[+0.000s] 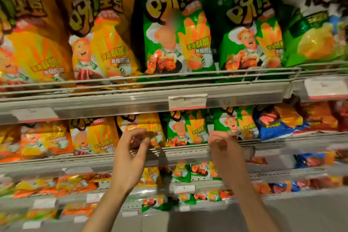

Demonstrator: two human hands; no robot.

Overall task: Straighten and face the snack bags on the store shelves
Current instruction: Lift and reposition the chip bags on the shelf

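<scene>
Both hands are raised in front of the middle shelf. My left hand point(131, 154) hovers with loosely curled fingers just before a yellow snack bag point(140, 128). My right hand point(223, 149) is also loosely curled, between a green snack bag point(185, 128) and a second green bag point(235, 122). Neither hand plainly grips anything, though motion blur hides fine contact. On the upper shelf stand large yellow bags point(101, 37) and large green bags point(177, 30), facing forward.
A wire rail point(169, 78) fronts the upper shelf, with a price tag point(187, 101) on the strip below. Blue bags point(278, 124) and red bags point(320, 117) lie at the right. Orange bags point(43, 139) sit at the left. Lower shelves hold small mixed bags point(180, 173).
</scene>
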